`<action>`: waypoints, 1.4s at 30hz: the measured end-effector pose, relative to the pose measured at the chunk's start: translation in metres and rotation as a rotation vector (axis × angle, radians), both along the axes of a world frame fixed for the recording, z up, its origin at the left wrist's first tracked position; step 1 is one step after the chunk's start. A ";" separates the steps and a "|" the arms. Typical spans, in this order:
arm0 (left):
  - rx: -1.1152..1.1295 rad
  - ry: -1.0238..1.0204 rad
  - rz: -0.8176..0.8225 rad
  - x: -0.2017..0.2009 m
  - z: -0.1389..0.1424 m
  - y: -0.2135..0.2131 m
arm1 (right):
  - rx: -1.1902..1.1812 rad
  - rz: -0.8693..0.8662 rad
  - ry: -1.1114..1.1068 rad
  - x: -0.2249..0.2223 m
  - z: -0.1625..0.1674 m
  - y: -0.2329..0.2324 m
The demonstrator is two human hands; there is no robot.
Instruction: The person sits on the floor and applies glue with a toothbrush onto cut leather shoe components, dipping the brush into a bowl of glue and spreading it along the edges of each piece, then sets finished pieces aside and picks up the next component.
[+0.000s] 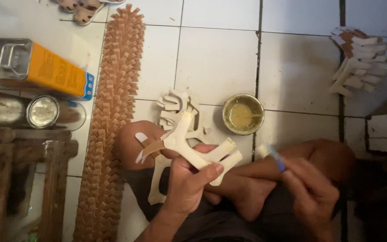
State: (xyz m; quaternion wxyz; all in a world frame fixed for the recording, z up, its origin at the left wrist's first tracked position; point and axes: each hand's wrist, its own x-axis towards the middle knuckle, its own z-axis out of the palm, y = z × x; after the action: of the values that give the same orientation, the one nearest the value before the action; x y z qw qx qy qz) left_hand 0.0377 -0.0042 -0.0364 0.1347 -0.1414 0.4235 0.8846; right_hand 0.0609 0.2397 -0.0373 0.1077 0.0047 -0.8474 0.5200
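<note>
Sandal straps [189, 143], pale and forked, sit in my left hand [189, 183], whose fingers are wrapped around the bunch while the thumb presses across it, above my left knee. I see my right hand [312, 192] off to the right, fingers pinched on a small brush [272, 154] with a blue handle, its pale tip pointing up and left toward the straps without touching them. On the white tile floor [216, 58] just beyond my knees stands a small round bowl [243, 114] of yellowish glue, between the two hands. More loose straps [175, 105] lie on the floor beside the bowl. A long row of tan strap pieces [113, 121] runs down the left side, overlapped like scales. Left of it lie an orange tin can [36, 67] on its side and a round can [42, 111]. Another small pile of straps [359, 60] lies at upper right, well apart.
</note>
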 end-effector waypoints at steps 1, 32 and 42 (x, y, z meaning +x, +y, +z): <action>0.013 0.001 0.010 0.000 -0.001 0.002 | 0.047 0.038 0.050 0.006 -0.001 0.001; 0.081 0.041 0.045 -0.004 0.003 0.017 | 0.054 0.098 0.007 0.009 -0.020 0.002; -0.134 -0.046 -0.038 -0.023 -0.015 0.016 | -0.437 -0.528 -0.094 -0.021 -0.068 0.081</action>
State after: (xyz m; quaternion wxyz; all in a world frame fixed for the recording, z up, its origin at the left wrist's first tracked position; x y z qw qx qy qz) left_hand 0.0149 0.0119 -0.0516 0.1512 -0.1625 0.4810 0.8481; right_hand 0.0400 0.3206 -0.1055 0.1977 -0.2617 -0.6920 0.6431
